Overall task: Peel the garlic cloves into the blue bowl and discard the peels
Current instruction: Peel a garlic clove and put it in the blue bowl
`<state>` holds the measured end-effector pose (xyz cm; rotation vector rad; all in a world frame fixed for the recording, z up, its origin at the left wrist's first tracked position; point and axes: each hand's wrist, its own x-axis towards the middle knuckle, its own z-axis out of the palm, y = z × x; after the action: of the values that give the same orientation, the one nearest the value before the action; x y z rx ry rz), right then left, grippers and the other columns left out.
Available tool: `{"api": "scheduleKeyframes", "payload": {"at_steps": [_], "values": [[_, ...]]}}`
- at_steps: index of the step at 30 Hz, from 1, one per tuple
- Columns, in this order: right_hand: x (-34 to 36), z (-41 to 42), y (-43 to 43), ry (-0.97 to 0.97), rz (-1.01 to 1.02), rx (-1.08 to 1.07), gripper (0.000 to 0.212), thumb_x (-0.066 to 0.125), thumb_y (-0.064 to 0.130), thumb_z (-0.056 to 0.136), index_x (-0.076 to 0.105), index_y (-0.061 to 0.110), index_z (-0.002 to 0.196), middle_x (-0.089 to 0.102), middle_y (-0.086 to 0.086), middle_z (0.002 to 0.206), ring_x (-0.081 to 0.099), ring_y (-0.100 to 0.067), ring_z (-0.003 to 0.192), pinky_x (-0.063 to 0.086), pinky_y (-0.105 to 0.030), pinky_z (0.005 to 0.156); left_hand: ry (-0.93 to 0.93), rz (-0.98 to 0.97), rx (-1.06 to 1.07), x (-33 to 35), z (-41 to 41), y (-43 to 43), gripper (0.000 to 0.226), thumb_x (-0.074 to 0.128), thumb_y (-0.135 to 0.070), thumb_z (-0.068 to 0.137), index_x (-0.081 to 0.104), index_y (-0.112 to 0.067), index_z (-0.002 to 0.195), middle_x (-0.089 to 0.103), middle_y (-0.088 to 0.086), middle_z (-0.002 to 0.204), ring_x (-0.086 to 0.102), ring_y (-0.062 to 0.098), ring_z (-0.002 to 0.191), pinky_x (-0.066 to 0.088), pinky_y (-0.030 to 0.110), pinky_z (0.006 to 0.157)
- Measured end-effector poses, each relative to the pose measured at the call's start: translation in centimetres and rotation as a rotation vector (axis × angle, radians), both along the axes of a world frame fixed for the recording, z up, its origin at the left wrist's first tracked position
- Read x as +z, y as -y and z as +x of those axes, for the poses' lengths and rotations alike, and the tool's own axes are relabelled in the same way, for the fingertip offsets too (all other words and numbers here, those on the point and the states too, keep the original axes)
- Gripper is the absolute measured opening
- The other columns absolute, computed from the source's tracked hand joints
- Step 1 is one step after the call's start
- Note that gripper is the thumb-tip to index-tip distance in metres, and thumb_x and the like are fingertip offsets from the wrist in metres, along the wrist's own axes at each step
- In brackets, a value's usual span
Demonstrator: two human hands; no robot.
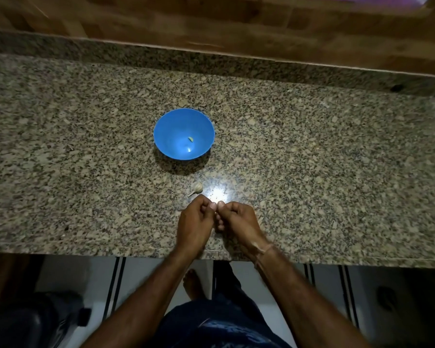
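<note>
A blue bowl [183, 133] stands in the middle of the granite counter [312, 172], with one small pale peeled clove [190, 139] inside. A garlic bulb [197, 188] with a short stem lies on the counter between the bowl and my hands. My left hand [195, 226] and my right hand [236, 221] meet near the front edge, fingertips pinched together on a small garlic clove [214, 205] that is mostly hidden by the fingers.
A wooden wall panel [211, 21] runs behind the counter's raised back edge. Below the front edge I see a tiled floor, a bare foot [194, 282] and a dark object [35, 320] at the lower left.
</note>
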<state>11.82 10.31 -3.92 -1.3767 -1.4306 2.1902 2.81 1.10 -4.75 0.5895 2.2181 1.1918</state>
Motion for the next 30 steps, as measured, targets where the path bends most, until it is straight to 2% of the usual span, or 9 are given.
{"api": "scheduleKeyframes", "payload": {"at_steps": [3,7,14,19,21,23,25,29,30], "values": [[-0.3,-0.3,0.0,0.044,0.073,0.095,0.045,0.059,0.035,0.106,0.062,0.006,0.072,0.053,-0.005,0.061,0.046,-0.012,0.054,0.037,-0.026,0.054,-0.114,-0.042,-0.067,0.2,0.2,-0.3,0.02,0.052,-0.03,0.105,0.05,-0.025,0.086,0.061,-0.008,0.076,0.059,0.009,0.07,0.043,0.032,0.06],[-0.5,-0.8,0.0,0.034,0.139,0.181,0.04,0.05,0.031,0.11,0.059,0.007,0.08,0.056,-0.002,0.071,0.052,-0.013,0.066,0.042,-0.024,0.062,-0.093,-0.072,-0.111,0.7,0.0,-0.9,0.026,0.042,-0.026,0.109,0.041,-0.025,0.082,0.053,-0.006,0.078,0.05,0.012,0.07,0.036,0.033,0.061],[-1.0,-0.6,-1.0,0.136,0.744,0.297,0.034,0.052,0.021,0.108,0.048,0.014,0.076,0.045,0.008,0.066,0.04,-0.003,0.06,0.027,-0.018,0.057,0.664,-0.005,0.097,1.7,-0.2,-2.4,0.027,0.036,-0.028,0.11,0.042,-0.021,0.084,0.043,-0.002,0.065,0.035,0.013,0.05,0.023,0.03,0.05],[-0.2,-1.2,-0.9,0.1,0.13,0.198,0.041,0.053,0.027,0.108,0.056,0.015,0.07,0.049,-0.001,0.062,0.045,-0.015,0.058,0.035,-0.028,0.057,0.019,-0.056,-0.073,0.5,0.5,-1.7,0.03,0.035,-0.027,0.112,0.052,-0.008,0.097,0.06,0.011,0.089,0.058,0.02,0.081,0.041,0.033,0.067],[-0.8,-1.0,-0.9,0.113,0.377,0.233,0.037,0.052,0.026,0.109,0.054,0.017,0.072,0.049,0.004,0.063,0.043,-0.011,0.059,0.034,-0.025,0.058,0.197,-0.066,-0.05,0.8,0.0,-2.2,0.031,0.036,-0.025,0.112,0.055,-0.006,0.096,0.061,0.011,0.085,0.057,0.018,0.074,0.042,0.032,0.064],[-1.7,-0.4,-1.3,0.214,0.809,0.306,0.035,0.051,0.023,0.109,0.049,0.019,0.074,0.044,0.01,0.063,0.04,-0.003,0.058,0.028,-0.016,0.057,0.602,-0.039,0.039,0.9,-0.6,-2.9,0.03,0.037,-0.022,0.11,0.049,-0.012,0.085,0.05,0.002,0.064,0.044,0.014,0.053,0.034,0.026,0.047],[-1.4,-0.4,-1.6,0.231,0.833,0.334,0.035,0.051,0.024,0.108,0.048,0.021,0.074,0.045,0.011,0.063,0.042,-0.002,0.059,0.028,-0.015,0.056,0.829,-0.037,0.109,1.5,-0.8,-3.3,0.03,0.035,-0.018,0.109,0.042,-0.017,0.08,0.038,-0.004,0.057,0.031,0.009,0.046,0.019,0.023,0.041],[-0.3,-1.2,-2.1,0.134,0.068,0.214,0.041,0.051,0.015,0.105,0.049,0.02,0.064,0.044,0.006,0.055,0.037,-0.01,0.05,0.026,-0.026,0.05,0.095,-0.15,-0.033,0.7,0.7,-2.4,0.028,0.035,-0.022,0.111,0.047,-0.012,0.088,0.05,-0.002,0.071,0.045,0.009,0.061,0.028,0.021,0.052],[-0.1,-1.2,-1.9,0.122,0.021,0.193,0.041,0.05,0.014,0.105,0.048,0.02,0.064,0.042,0.006,0.056,0.036,-0.01,0.051,0.025,-0.026,0.05,0.025,-0.156,-0.036,0.3,0.9,-2.2,0.028,0.036,-0.022,0.111,0.047,-0.011,0.088,0.051,0.0,0.073,0.045,0.01,0.063,0.03,0.021,0.053]]}}
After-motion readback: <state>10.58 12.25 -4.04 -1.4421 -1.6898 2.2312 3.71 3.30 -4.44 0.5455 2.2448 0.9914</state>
